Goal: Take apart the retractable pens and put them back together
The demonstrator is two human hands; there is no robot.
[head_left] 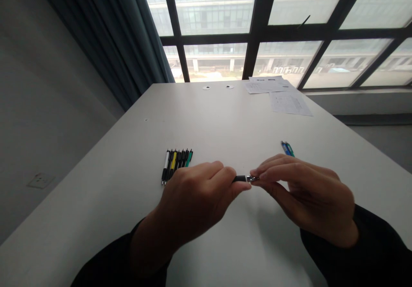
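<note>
My left hand (202, 190) is wrapped round a dark pen (240, 178), hiding most of its barrel. At the pen's silvery tip end, the fingertips of my right hand (309, 192) pinch together. Both hands hold the pen roughly level over the table. Beyond my left hand lies a row of several pens (174, 162), side by side, with black, white, yellow and green barrels; my hand covers the near ends of some. Just past my right hand are a blue pen (285, 148) and a green pen (290, 149), partly hidden by the fingers.
The white table (199, 124) reaches to the window. Printed papers (289, 102) lie at its far right, and two small round white pieces with dark centres (206, 88) are near the far edge. A dark curtain (128, 42) hangs at the left, by a wall with a socket (40, 180).
</note>
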